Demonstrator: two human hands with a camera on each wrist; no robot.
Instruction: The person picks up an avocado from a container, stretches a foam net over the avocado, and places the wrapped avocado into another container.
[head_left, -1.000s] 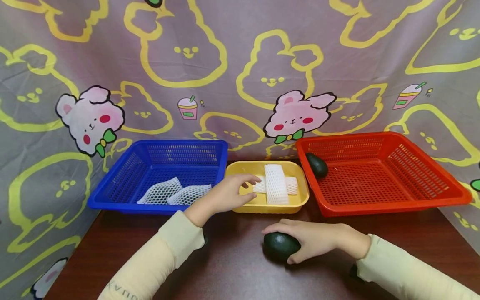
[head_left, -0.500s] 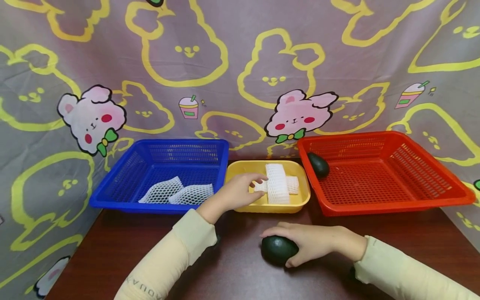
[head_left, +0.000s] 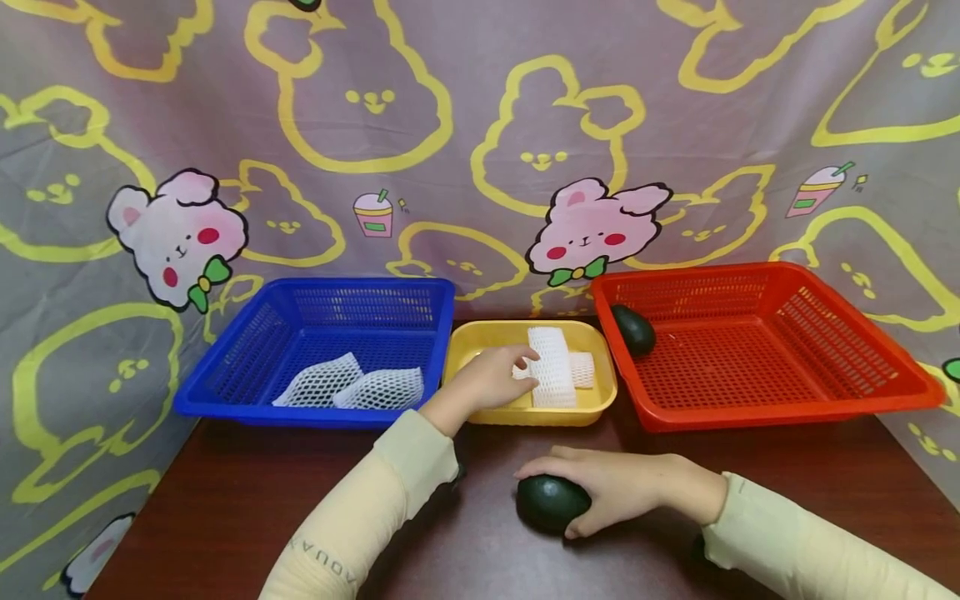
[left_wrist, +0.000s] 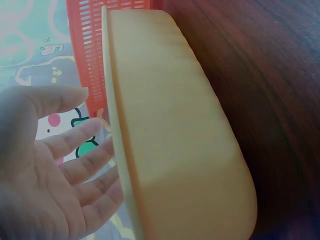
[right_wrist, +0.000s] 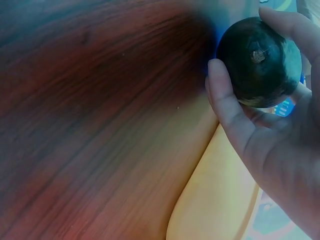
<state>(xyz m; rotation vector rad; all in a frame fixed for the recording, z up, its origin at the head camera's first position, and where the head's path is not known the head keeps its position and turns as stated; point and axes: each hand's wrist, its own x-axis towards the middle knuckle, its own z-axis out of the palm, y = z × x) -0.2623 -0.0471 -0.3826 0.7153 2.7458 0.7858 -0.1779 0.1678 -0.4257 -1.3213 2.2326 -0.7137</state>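
Note:
A dark green avocado (head_left: 550, 505) sits in my right hand (head_left: 622, 492), low over the table in front of the yellow tray (head_left: 540, 417). In the right wrist view, fingers and thumb curl round the avocado (right_wrist: 255, 60), its stem end showing. Whether it touches the table I cannot tell. My left hand (head_left: 489, 379) hangs over the left part of the tray, fingers loosely bent around nothing. Just beside its fingertips lies a white foam net sleeve (head_left: 551, 367) across a second foam sleeve (head_left: 582, 370). The left wrist view shows the left hand (left_wrist: 55, 175) spread beside the tray's rim.
Two white foam net sleeves (head_left: 378, 389) lie in the blue basket (head_left: 262, 414) at the left. Another avocado (head_left: 633, 330) rests against the left wall of the red basket (head_left: 787, 410) at the right. A patterned cloth (head_left: 420, 100) hangs behind the brown table (head_left: 480, 550).
My left hand has moved right over the tray, closer to the foam sleeves. My right hand has shifted slightly left with the avocado in its grip.

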